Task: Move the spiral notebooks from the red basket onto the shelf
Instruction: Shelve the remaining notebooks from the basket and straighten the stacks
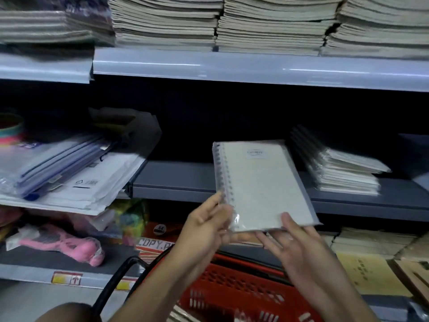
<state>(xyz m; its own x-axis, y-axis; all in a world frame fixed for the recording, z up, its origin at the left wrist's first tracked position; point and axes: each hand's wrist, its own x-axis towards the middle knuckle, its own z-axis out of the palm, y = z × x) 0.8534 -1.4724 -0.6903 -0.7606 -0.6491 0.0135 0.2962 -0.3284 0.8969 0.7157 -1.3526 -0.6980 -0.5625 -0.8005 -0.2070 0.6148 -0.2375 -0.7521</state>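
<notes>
A white spiral notebook in clear wrap is held up in front of the grey middle shelf. My left hand pinches its lower left corner by the spiral. Along the notebook's bottom edge my right hand supports it, thumb on the cover and fingers underneath. The red basket with a black handle hangs below my hands, with more notebooks showing at its bottom. A stack of similar wrapped notebooks lies on the shelf to the right.
Plastic folders and envelopes overhang the shelf at the left. Piles of exercise books fill the upper shelf. The lower shelf holds a pink toy, a copy paper pack and brown books.
</notes>
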